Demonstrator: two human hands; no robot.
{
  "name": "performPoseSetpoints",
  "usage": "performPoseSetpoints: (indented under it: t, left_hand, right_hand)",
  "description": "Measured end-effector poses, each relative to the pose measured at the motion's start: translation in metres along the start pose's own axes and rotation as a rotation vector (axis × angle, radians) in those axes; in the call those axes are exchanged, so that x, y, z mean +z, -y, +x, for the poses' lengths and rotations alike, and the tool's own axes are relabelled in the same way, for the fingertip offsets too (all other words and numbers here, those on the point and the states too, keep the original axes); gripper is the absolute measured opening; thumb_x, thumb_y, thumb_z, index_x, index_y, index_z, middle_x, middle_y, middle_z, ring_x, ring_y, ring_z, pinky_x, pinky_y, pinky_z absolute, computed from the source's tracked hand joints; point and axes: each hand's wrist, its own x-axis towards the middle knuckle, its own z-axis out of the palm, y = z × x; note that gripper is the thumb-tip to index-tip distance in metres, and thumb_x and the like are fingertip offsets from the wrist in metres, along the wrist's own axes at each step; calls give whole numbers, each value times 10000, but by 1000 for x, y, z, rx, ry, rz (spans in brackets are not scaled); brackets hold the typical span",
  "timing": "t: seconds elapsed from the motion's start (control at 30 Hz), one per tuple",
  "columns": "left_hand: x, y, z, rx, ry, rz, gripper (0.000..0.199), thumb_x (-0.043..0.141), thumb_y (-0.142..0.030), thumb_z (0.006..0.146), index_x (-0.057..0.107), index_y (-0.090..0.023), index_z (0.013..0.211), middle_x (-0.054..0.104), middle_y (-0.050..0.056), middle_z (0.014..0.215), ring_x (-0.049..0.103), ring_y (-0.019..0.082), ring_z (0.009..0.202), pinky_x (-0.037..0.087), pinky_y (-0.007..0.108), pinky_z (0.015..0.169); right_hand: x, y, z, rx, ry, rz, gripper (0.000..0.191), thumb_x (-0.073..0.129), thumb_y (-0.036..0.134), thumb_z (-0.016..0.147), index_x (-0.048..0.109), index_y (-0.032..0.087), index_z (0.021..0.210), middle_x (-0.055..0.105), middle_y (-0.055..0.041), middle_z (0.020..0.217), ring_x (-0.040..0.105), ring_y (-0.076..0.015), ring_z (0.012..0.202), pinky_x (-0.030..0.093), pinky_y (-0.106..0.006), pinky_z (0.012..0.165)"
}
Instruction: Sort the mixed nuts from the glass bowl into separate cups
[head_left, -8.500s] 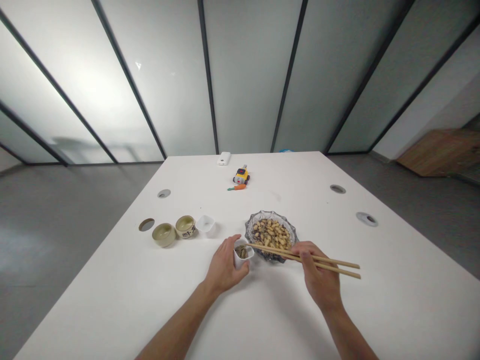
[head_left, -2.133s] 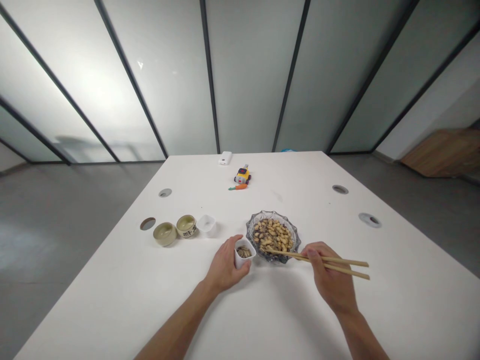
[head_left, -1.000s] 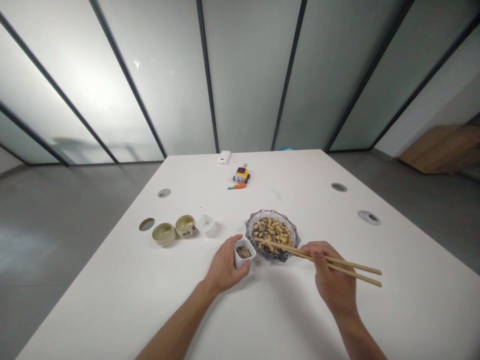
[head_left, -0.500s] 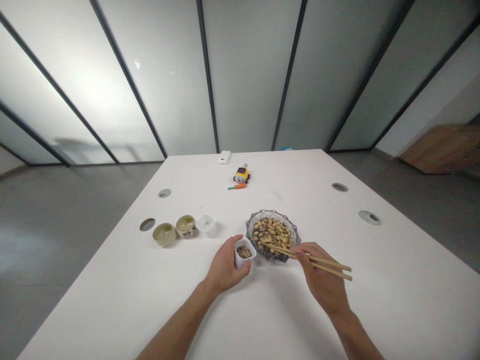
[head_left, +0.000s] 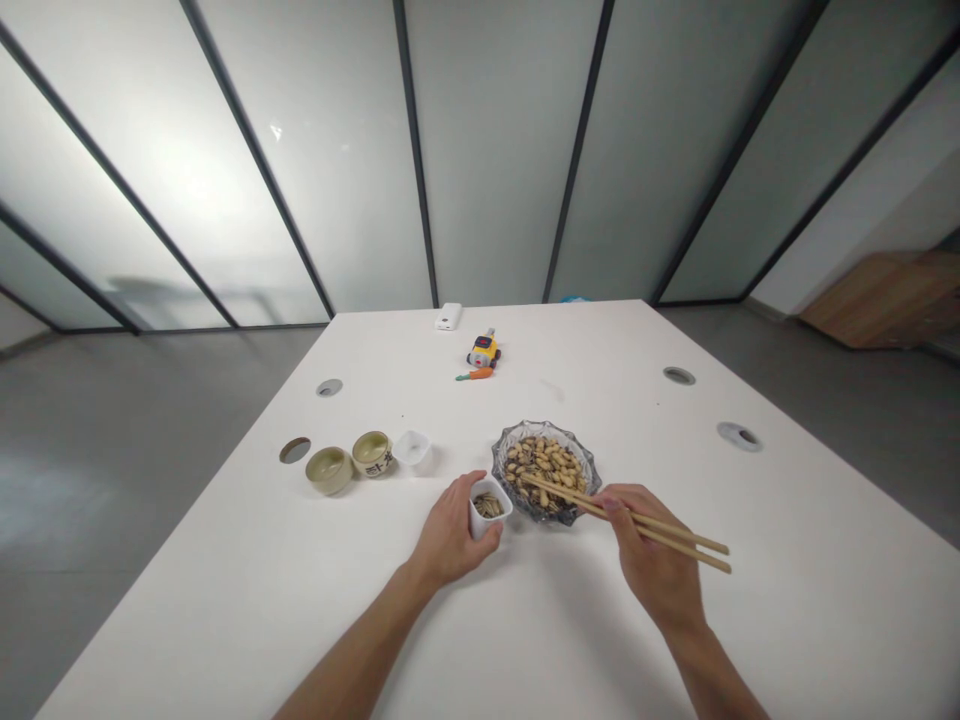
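Observation:
My left hand [head_left: 455, 532] is wrapped round a small white cup [head_left: 480, 523], which has striped sunflower seeds [head_left: 488, 505] inside. Just right of the cup stands a clear glass bowl [head_left: 592, 470] with a scalloped rim, filled with peanuts [head_left: 553, 460] and sunflower seeds mixed together. In my right hand [head_left: 651, 545] is a pair of wooden chopsticks [head_left: 675, 535]. Their tips reach over the near left part of the bowl, among the seeds and peanuts. Whether a seed is pinched between the tips is too small to tell.
To the left stand two green ceramic cups [head_left: 329, 469] and another white cup [head_left: 413, 452]. Farther back lie a yellow toy car [head_left: 484, 349], an orange toy screwdriver [head_left: 475, 374] and a white device [head_left: 448, 316]. Round holes [head_left: 679, 376] pierce the white table [head_left: 225, 600] near both sides.
My right hand has shifted slightly to the right, and the chopsticks' back ends have moved right and nearer. Their tips stay over the bowl. My left hand keeps its hold on the cup.

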Motion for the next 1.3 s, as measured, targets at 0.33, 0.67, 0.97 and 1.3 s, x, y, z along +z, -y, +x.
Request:
performPoseSetpoints:
  t: [0.33, 0.67, 0.97, 1.3]
  left_hand:
    - [0, 0, 0, -3, 0, 2, 657, 690, -265, 801, 457, -208, 1413, 641, 126, 1376, 619, 319, 1264, 500, 520, 1117]
    - [0, 0, 0, 3, 3, 4, 646, 679, -271, 810, 454, -186, 1410, 635, 143, 1376, 613, 323, 1272, 492, 522, 1125]
    - [-2, -2, 0, -8, 11, -2, 650, 683, -273, 801, 459, -188, 1406, 640, 145, 1366, 618, 331, 1266, 496, 526, 1115]
    - [-2, -3, 0, -13, 4, -21, 629, 681, -275, 805, 470, -209, 1393, 654, 128, 1338, 636, 314, 1240, 509, 517, 1106]
  right_hand:
    - [2, 3, -2, 56, -31, 31, 410, 533, 510, 1012, 737, 220, 806, 735, -65, 872, 711, -215, 818, 580, -339, 750]
    - [5, -1, -1, 21, 7, -47, 431, 518, 541, 1014, 738, 225, 822, 746, -59, 878, 715, -217, 833, 572, -356, 799]
    - [1, 8, -3, -28, -24, 145, 372, 559, 477, 1010, 739, 234, 792, 730, -52, 849, 703, -204, 818, 574, -326, 749]
    - [-8, -4, 5, -1, -58, -114, 482, 483, 577, 1014, 712, 223, 782, 728, -58, 829, 696, -213, 772, 553, -346, 749]
